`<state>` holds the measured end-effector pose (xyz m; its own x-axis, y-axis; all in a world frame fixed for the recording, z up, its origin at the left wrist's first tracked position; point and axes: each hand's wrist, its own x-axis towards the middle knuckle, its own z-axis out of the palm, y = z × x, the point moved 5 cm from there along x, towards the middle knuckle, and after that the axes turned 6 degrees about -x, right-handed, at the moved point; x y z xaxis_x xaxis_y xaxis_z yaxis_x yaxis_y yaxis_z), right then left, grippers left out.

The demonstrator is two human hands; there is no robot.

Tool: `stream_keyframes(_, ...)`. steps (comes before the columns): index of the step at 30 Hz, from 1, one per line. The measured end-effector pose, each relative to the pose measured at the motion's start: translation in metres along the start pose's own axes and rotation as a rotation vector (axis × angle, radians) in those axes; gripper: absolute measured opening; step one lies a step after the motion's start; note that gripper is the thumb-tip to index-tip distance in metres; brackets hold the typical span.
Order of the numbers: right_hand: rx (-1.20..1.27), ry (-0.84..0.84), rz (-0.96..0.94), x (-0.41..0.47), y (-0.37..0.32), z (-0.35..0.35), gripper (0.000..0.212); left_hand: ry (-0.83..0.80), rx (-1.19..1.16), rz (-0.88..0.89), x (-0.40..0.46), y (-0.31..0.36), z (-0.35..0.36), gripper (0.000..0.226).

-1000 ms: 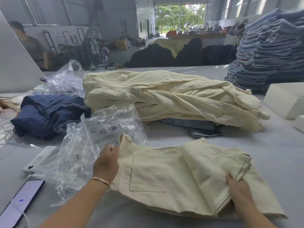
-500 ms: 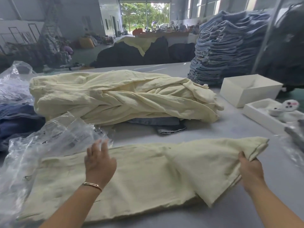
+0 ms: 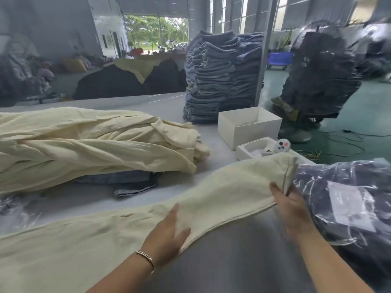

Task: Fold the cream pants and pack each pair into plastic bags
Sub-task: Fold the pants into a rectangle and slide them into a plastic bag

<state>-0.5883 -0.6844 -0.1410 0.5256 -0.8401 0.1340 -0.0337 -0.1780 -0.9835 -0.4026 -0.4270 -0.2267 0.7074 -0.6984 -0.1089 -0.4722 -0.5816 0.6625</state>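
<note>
Spread across a grey table, from the near left corner up toward the right: one pair of cream pants, legs laid out long and flat, hem end raised at the far right. Behind it on the left, a bulky heap of more cream pants, rumpled, resting on a few folded denim pieces that poke out underneath. Further back, a tall stack of folded blue jeans on the table's far side. At the right edge, a clear plastic bag already holding dark folded garments, a white label showing through the film, just beside the raised hem. Beyond the hem, an open white box, nothing visible inside from this angle, and in front of it a shallow white tray with a moulded insert, a small round white gadget sitting at its right end. Right hand pinching the hem end of the leg, thumb on top and fingers curled beneath the cloth. Left hand pressed flat on the mid-leg near the front edge, fingers straight and together, thin bracelet at the wrist
</note>
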Motion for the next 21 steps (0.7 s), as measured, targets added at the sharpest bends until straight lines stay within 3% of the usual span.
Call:
stream_keyframes(5,-0.415,0.075,-0.011,0.01,0.024,-0.04,0.05,-0.161,0.374,-0.098,0.013,0.018,0.06,0.059)
stream_keyframes(8,-0.667,0.005,-0.065,0.011,0.032,-0.038,0.054,-0.228,0.514,-0.088,0.002,0.023,0.079,0.071)
stream_keyframes(11,-0.781,-0.105,-0.076,0.017,0.03,-0.032,0.054,-0.306,0.549,0.042,-0.007,0.038,0.087,0.083)
stream_keyframes(16,-0.949,-0.311,-0.052,0.026,0.028,-0.016,0.06,-0.201,0.683,0.315,-0.023,0.069,0.086,0.05)
stream_keyframes(21,-1.109,-0.418,0.024,0.035,0.031,-0.018,0.062,-0.217,0.879,0.298,-0.02,0.074,0.095,0.045)
